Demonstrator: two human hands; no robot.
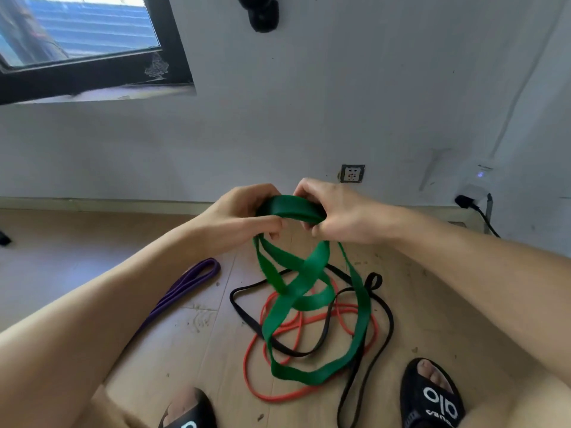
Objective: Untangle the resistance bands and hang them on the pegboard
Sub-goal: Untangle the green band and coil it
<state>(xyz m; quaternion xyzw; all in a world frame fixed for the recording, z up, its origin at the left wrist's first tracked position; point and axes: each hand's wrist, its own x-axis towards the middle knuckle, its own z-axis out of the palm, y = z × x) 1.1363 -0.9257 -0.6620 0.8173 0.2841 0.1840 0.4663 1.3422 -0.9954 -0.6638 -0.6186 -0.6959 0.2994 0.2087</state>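
Note:
A wide green resistance band [309, 273] hangs in twisted loops from both my hands. My left hand [244, 217] grips its top loop on the left and my right hand [336, 214] grips it on the right, close together above the floor. Below, a thin red band [262, 393] and a thin black band [386, 335] lie tangled on the floor with the green band's lower loop over them. A purple band [185, 288] lies apart to the left, folded flat. No pegboard shows in this view.
Wooden floor [92, 257] meets a white wall with a socket [352, 173] and a plugged-in black cable [482, 214] at right. A window [86, 35] sits upper left, a dark object [262, 13] on the wall above. My sandalled feet [432, 393] stand at the bottom edge.

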